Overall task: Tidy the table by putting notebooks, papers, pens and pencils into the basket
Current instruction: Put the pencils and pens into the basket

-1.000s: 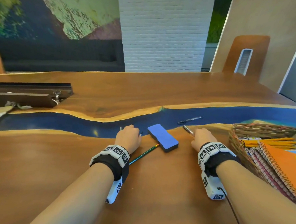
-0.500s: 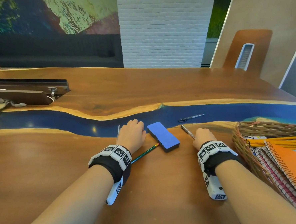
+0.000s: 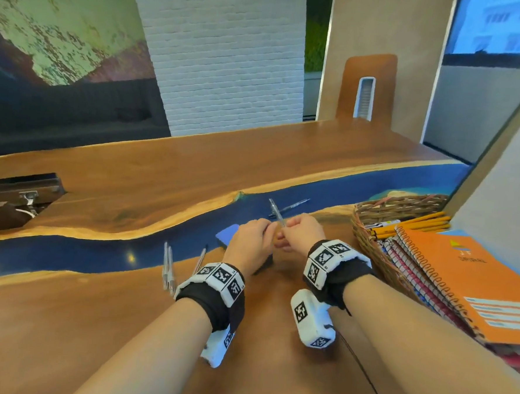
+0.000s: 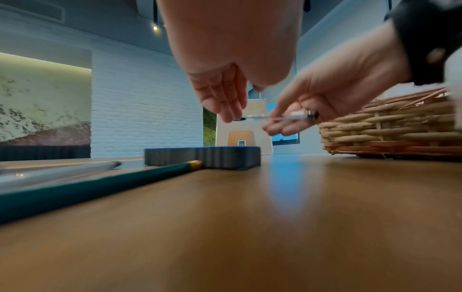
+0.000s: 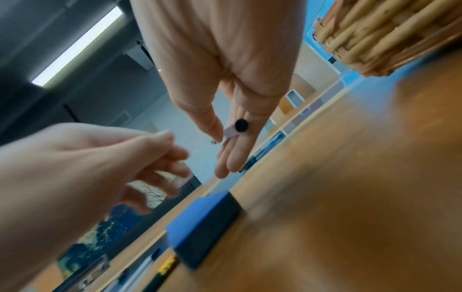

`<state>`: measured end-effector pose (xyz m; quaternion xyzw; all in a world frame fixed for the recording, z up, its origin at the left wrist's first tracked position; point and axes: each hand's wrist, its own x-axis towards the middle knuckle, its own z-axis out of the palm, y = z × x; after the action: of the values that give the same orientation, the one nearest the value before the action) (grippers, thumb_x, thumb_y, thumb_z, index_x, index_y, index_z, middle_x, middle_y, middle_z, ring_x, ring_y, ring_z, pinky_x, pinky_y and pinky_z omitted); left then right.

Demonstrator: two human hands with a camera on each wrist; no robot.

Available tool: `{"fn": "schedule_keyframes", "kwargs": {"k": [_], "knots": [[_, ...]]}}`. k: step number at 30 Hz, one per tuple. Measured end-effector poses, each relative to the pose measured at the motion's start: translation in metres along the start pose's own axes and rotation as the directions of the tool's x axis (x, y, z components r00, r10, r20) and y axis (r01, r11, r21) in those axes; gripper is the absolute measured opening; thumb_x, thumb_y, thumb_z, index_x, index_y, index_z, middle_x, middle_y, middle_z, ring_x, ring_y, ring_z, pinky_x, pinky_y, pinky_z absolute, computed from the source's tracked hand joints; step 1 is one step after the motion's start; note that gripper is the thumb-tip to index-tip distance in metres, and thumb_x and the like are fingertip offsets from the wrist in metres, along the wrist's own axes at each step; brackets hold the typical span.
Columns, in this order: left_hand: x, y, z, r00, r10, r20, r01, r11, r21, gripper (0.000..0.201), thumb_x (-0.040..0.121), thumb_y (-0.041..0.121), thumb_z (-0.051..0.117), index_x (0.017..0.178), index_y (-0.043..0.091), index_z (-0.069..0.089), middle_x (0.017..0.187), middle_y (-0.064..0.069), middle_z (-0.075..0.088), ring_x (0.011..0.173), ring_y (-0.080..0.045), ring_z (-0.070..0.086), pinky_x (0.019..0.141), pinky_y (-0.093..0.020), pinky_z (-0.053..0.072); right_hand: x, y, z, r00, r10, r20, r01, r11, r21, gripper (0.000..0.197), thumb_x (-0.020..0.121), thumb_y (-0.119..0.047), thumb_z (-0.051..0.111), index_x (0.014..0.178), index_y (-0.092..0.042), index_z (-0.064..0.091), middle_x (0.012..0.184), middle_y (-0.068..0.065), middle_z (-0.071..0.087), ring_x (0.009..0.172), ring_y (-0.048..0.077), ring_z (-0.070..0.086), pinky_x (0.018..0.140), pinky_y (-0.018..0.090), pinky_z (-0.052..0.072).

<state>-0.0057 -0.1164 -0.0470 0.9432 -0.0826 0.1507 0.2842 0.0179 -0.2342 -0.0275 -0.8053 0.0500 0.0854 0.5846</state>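
Notebook (image 3: 460, 279) in basket (image 3: 373, 210) reads "ORIGINAL", blurred.

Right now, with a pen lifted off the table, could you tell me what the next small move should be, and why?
Probably carry the pen rightward and drop it into the basket. The right hand already pinches it above the table, and the basket beside it holds pencils and notebooks. The left hand looks open near the pen's tip, holding nothing.

Table (image 3: 285, 155) bears basket (image 3: 369, 231), eraser (image 3: 227, 234), pens (image 3: 167, 265).
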Motion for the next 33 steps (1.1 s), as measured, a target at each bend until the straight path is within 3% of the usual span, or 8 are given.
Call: {"fn": "schedule_keyframes", "kwargs": {"k": [3, 8, 10, 15, 18, 23, 27, 33], "knots": [[0.016, 0.024, 0.004, 0.999, -0.039, 0.027, 0.042, 0.985, -0.165, 0.035, 0.099, 0.026, 0.043, 0.078, 0.009, 0.065, 0.081, -0.011, 0.069, 0.074, -0.023, 0.058, 0.069, -0.032, 0.041, -0.002, -0.011, -0.017, 0.990, -0.123, -0.070, 0.109, 0.979, -0.170, 0.008, 0.088, -0.009, 0.056, 0.094, -0.009, 0.052, 0.104, 0.014, 0.066, 0.096, 0.029, 0.065, 0.086, 0.043, 0.054], [0.057, 0.069, 0.008, 0.979, -0.128, 0.160, 0.180, 0.907, -0.381, 0.029, 0.096, 0.031, 0.050, 0.087, 0.010, 0.069, 0.079, -0.004, 0.072, 0.061, -0.011, 0.059, 0.058, -0.025, 0.044, -0.004, -0.031, -0.078, 0.975, -0.203, -0.088, 0.162, 0.926, -0.341, 0.005, 0.083, -0.018, 0.065, 0.078, -0.017, 0.066, 0.094, 0.010, 0.071, 0.085, 0.023, 0.066, 0.080, 0.034, 0.056], [0.069, 0.090, 0.009, 0.958, -0.138, 0.250, 0.250, 0.829, -0.500, 0.024, 0.097, 0.027, 0.049, 0.094, 0.008, 0.065, 0.078, -0.002, 0.068, 0.059, -0.010, 0.057, 0.052, -0.025, 0.044, -0.006, -0.037, -0.105, 0.969, -0.226, -0.096, 0.177, 0.915, -0.363, 0.010, 0.084, -0.020, 0.064, 0.088, -0.015, 0.072, 0.092, 0.007, 0.072, 0.079, 0.018, 0.064, 0.072, 0.026, 0.054], [0.089, 0.138, 0.027, 0.936, -0.068, 0.345, 0.277, 0.747, -0.604, 0.018, 0.098, 0.015, 0.045, 0.085, 0.009, 0.055, 0.082, -0.007, 0.064, 0.063, -0.016, 0.061, 0.054, -0.026, 0.047, -0.006, -0.037, -0.164, 0.978, -0.167, -0.128, 0.119, 0.942, -0.315, 0.015, 0.080, -0.017, 0.068, 0.092, -0.010, 0.073, 0.090, 0.010, 0.072, 0.083, 0.020, 0.067, 0.082, 0.034, 0.056], [0.097, 0.157, 0.046, 0.950, 0.027, 0.311, 0.131, 0.870, -0.475, 0.019, 0.095, 0.014, 0.048, 0.076, 0.014, 0.049, 0.077, -0.005, 0.064, 0.067, -0.020, 0.060, 0.057, -0.028, 0.049, 0.000, -0.031, -0.192, 0.963, -0.146, -0.228, 0.066, 0.944, -0.324, 0.020, 0.083, -0.011, 0.065, 0.100, -0.002, 0.071, 0.095, 0.018, 0.072, 0.081, 0.023, 0.069, 0.083, 0.039, 0.057], [0.107, 0.175, 0.072, 0.920, 0.235, 0.314, -0.214, 0.972, -0.101, 0.015, 0.094, 0.016, 0.050, 0.101, 0.007, 0.060, 0.087, -0.002, 0.061, 0.074, -0.017, 0.054, 0.063, -0.024, 0.040, 0.019, -0.020, -0.223, 0.932, -0.044, -0.359, -0.024, 0.983, -0.184, 0.060, 0.088, -0.016, 0.062, 0.138, -0.004, 0.032, 0.122, 0.018, 0.056, 0.096, 0.030, 0.066, 0.085, 0.044, 0.055], [0.111, 0.176, 0.087, 0.893, 0.232, 0.386, -0.262, 0.965, 0.026, 0.014, 0.091, 0.010, 0.050, 0.096, 0.005, 0.062, 0.094, -0.010, 0.065, 0.083, -0.025, 0.059, 0.071, -0.031, 0.046, 0.028, -0.011, -0.235, 0.931, -0.070, -0.357, -0.096, 0.899, -0.427, 0.037, 0.088, -0.011, 0.060, 0.125, -0.005, 0.055, 0.122, 0.010, 0.060, 0.107, 0.026, 0.061, 0.089, 0.030, 0.050], [0.115, 0.165, 0.099, 0.858, 0.181, 0.480, -0.285, 0.946, 0.152, 0.017, 0.091, 0.017, 0.055, 0.092, 0.008, 0.069, 0.098, -0.009, 0.068, 0.090, -0.024, 0.064, 0.080, -0.035, 0.055, 0.046, 0.007, -0.231, 0.940, -0.049, -0.338, -0.185, 0.757, -0.627, 0.023, 0.093, -0.007, 0.049, 0.108, 0.000, 0.066, 0.109, 0.013, 0.067, 0.102, 0.024, 0.064, 0.085, 0.030, 0.051]]}}
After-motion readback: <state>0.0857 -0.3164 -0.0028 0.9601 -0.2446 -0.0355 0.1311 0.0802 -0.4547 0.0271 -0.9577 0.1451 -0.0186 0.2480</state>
